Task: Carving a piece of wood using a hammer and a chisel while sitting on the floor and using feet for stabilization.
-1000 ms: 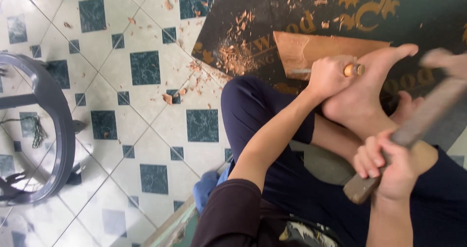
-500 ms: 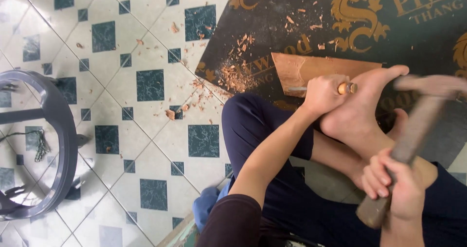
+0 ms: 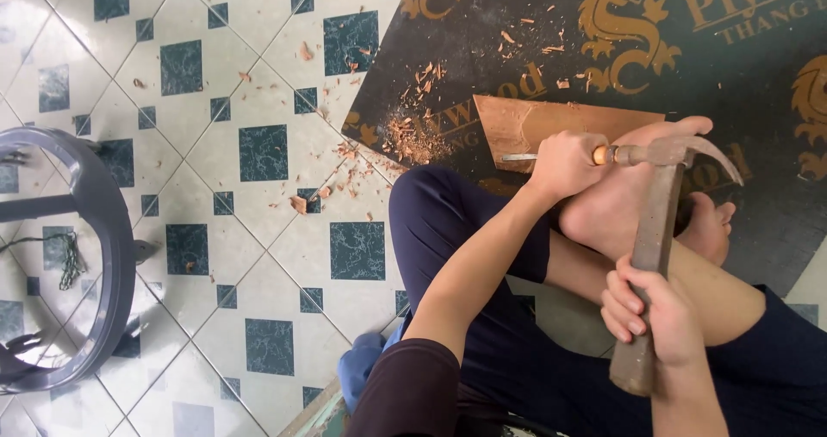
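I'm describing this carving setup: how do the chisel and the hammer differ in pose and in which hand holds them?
The chisel lies level, blade toward the wood piece; the hammer stands roughly at right angles to it, head against the chisel's butt. The left hand wraps the chisel; the right hand grips the hammer low on its handle. Both have wooden handles.

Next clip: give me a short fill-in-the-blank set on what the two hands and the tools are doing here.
1. The right hand grips the wooden handle of a ____.
2. The left hand holds a chisel against the ____ block.
3. The block is steadied by a bare ____.
4. Wood chips lie on the dark board and the ____ floor.

Missing words: hammer; wooden; foot; tiled
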